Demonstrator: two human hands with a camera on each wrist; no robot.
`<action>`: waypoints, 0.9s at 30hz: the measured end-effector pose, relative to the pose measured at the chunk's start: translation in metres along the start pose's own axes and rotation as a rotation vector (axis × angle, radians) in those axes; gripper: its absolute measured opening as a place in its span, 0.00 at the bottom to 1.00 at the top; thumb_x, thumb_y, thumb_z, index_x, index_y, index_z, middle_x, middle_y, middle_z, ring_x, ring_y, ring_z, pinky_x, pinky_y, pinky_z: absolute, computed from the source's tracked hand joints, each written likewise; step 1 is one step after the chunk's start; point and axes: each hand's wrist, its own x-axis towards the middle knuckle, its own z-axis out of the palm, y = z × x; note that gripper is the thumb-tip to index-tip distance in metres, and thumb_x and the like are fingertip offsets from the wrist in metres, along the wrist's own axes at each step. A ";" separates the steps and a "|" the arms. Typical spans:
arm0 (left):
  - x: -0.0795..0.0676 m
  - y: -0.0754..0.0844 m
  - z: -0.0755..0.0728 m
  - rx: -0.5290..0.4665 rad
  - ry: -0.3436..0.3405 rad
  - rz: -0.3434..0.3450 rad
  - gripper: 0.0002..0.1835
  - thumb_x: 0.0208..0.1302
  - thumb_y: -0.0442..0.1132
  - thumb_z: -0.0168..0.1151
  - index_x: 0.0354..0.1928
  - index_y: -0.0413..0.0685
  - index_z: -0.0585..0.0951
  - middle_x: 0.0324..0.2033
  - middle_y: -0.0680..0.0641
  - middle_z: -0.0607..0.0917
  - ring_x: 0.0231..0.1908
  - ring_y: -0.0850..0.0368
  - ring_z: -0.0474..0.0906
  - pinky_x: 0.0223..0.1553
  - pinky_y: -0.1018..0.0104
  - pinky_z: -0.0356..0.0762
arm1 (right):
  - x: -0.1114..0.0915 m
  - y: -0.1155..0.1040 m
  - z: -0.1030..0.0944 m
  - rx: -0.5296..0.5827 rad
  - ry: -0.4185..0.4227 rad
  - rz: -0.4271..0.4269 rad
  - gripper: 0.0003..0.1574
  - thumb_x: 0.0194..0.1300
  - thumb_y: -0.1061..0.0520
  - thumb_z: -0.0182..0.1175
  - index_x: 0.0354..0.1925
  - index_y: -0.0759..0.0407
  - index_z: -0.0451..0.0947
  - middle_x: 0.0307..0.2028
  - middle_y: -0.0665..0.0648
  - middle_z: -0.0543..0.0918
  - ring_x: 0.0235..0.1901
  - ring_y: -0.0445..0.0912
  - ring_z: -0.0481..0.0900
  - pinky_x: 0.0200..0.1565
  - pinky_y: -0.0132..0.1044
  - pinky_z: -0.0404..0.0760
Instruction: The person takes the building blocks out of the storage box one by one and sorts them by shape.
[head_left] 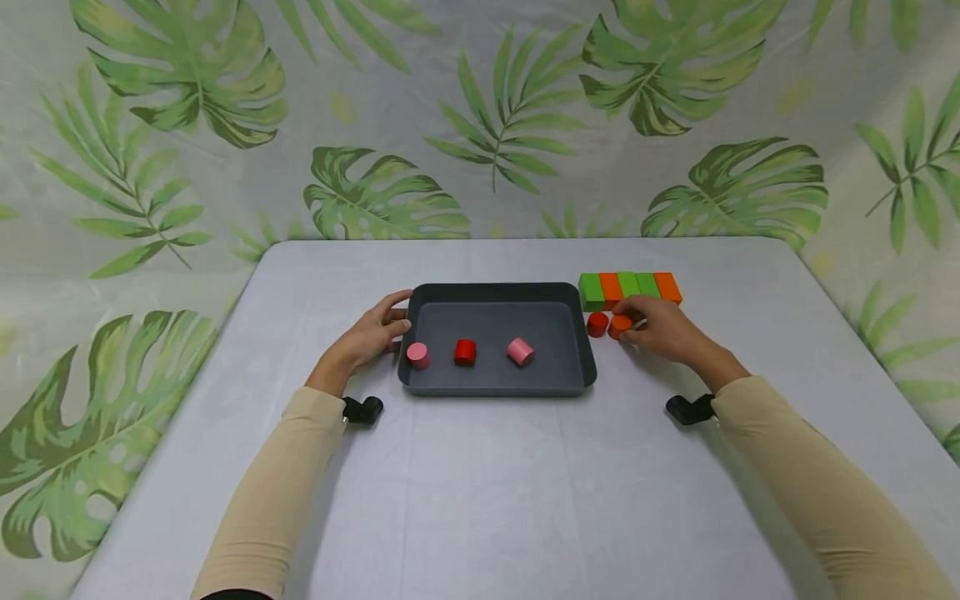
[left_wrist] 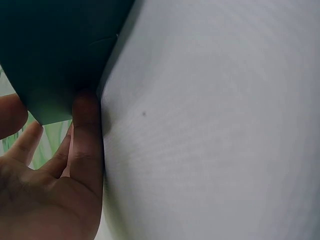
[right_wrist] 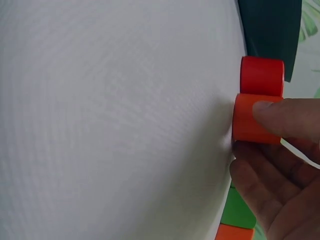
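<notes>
A pale backdrop (head_left: pixel 506 208) with a green leaf print hangs beyond the far edge of a white table (head_left: pixel 487 492). Its left and right flanks show the same print.

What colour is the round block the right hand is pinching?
The block is orange, best seen from the right wrist.

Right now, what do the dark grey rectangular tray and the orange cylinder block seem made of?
The dark grey rectangular tray: perhaps coated metal or plastic; its surface looks smooth and fairly matte.

The orange cylinder block: maybe painted wood or plastic; its side looks smooth and evenly coloured. No grain shows, so I can't be sure.
</notes>
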 end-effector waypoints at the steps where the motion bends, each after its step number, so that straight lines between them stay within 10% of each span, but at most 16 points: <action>1: 0.000 0.000 0.000 0.001 -0.001 0.001 0.34 0.77 0.36 0.46 0.78 0.66 0.51 0.74 0.39 0.62 0.69 0.42 0.66 0.65 0.48 0.70 | 0.000 0.000 0.000 -0.005 -0.001 0.002 0.21 0.62 0.68 0.63 0.54 0.70 0.76 0.50 0.69 0.82 0.48 0.61 0.82 0.54 0.57 0.81; 15: 0.002 0.000 0.001 0.010 0.003 -0.015 0.34 0.76 0.36 0.47 0.78 0.68 0.51 0.75 0.40 0.61 0.69 0.43 0.66 0.63 0.52 0.71 | -0.001 -0.006 -0.003 -0.027 -0.023 0.017 0.25 0.62 0.67 0.63 0.58 0.69 0.75 0.55 0.69 0.80 0.50 0.61 0.80 0.54 0.56 0.80; 27: 0.001 -0.001 0.000 0.020 0.005 -0.009 0.34 0.77 0.37 0.47 0.78 0.67 0.50 0.75 0.40 0.61 0.69 0.43 0.66 0.61 0.52 0.72 | -0.003 -0.042 -0.026 -0.108 0.077 -0.151 0.21 0.63 0.65 0.64 0.55 0.67 0.76 0.51 0.68 0.80 0.47 0.61 0.80 0.49 0.55 0.79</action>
